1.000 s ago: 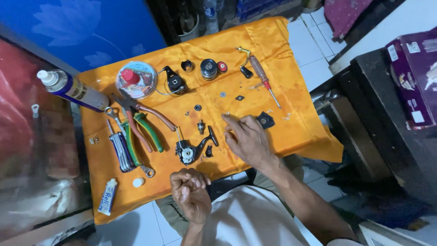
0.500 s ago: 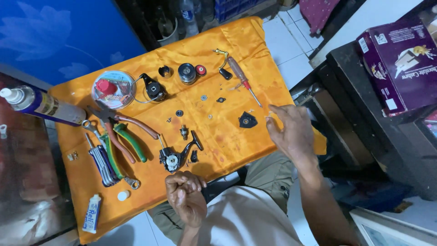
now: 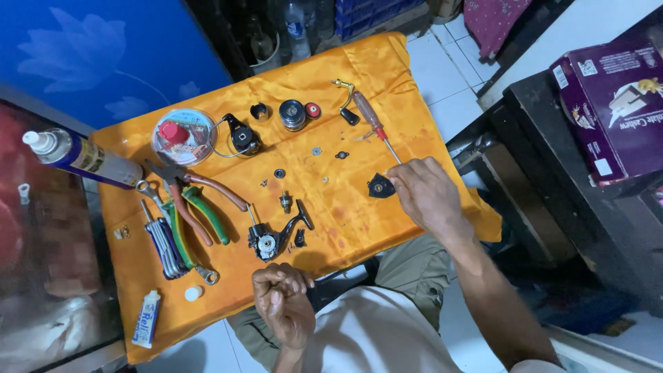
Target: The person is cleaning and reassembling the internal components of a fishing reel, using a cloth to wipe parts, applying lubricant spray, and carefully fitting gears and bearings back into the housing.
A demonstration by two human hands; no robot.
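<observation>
**Reel parts spread on the orange cloth, right hand at the black cover plate**

From my feed, the right hand [image 3: 425,193] sits at about 3 o'clock on the orange cloth [image 3: 407,97], fingers curled down with the tips touching the small black triangular cover plate [image 3: 380,186]; I cannot tell whether it actually pinches the plate. The tip of the red-handled screwdriver [image 3: 371,121] ends just above that hand, toward 1 o'clock.

The left hand [image 3: 282,304] is at 6 o'clock, off the cloth's near edge, closed into a loose fist; whatever is inside it is hidden from me.

Just above that fist lies the black reel body [image 3: 269,238] with its crank arm. At 10 o'clock stands a round clear container [image 3: 185,136] holding a red cap-like piece and some pale bits I can't make out. The spray can [image 3: 83,159] lies at 9 o'clock, pliers [image 3: 197,207] and a hex key set [image 3: 162,245] at 8 o'clock, a small white tube [image 3: 146,319] at 7 o'clock.
</observation>
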